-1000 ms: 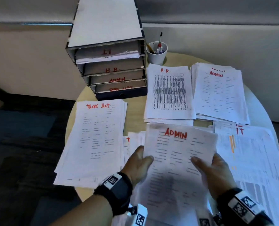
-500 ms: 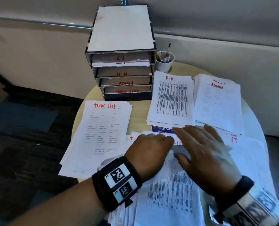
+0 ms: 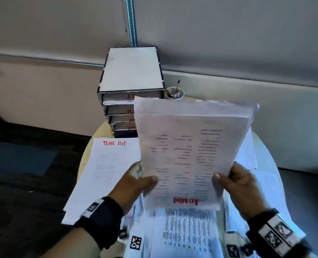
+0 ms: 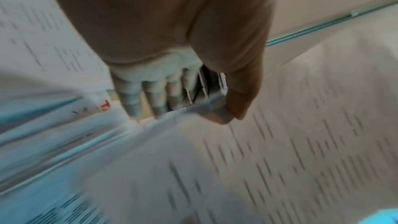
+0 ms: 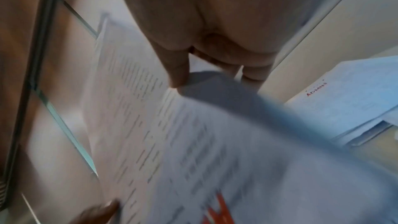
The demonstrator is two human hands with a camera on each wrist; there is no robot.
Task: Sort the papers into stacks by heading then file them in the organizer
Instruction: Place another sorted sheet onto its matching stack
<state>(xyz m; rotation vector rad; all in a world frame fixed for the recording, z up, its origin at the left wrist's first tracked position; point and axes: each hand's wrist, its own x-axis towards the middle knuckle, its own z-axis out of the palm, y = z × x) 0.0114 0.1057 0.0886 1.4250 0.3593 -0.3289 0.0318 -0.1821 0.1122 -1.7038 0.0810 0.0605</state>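
Both hands, left hand (image 3: 136,180) and right hand (image 3: 242,185), pinch the white red-headed ADMIN paper sheaf (image 3: 189,151) mid-frame, heading upside-down; thumb-only grips could let loose sheets fan out and drop.

Organizer (image 3: 131,75) behind table's (image 3: 269,164) paper stacks (image 3: 108,174), pen cup (image 3: 175,94) right of it
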